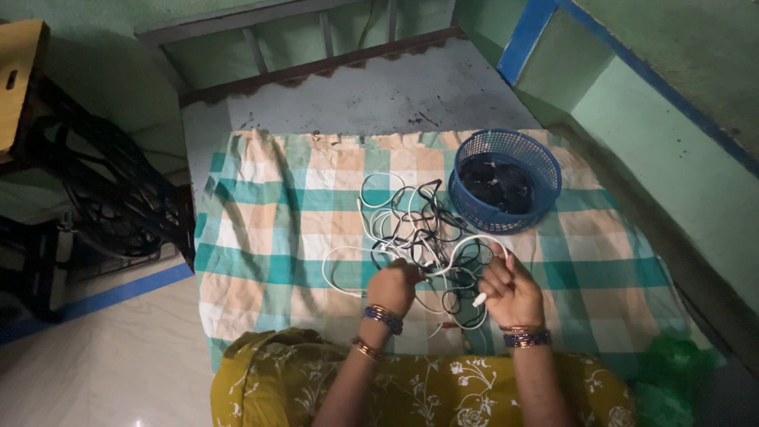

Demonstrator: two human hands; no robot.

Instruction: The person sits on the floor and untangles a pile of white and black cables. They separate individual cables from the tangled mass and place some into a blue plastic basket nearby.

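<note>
Both hands' grip on tangled cables, checked cloth, tiled floor, green walls

A home room: checked cloth spread on the tiled floor, green painted walls, treadle sewing-machine stand.

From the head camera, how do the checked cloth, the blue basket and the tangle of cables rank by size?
1. Green, peach and white checked cloth, largest by far.
2. Tangle of white and black cables.
3. Round blue plastic mesh basket.
The tangle and basket look close; the tangle's loose spread makes its lead uncertain.
</note>
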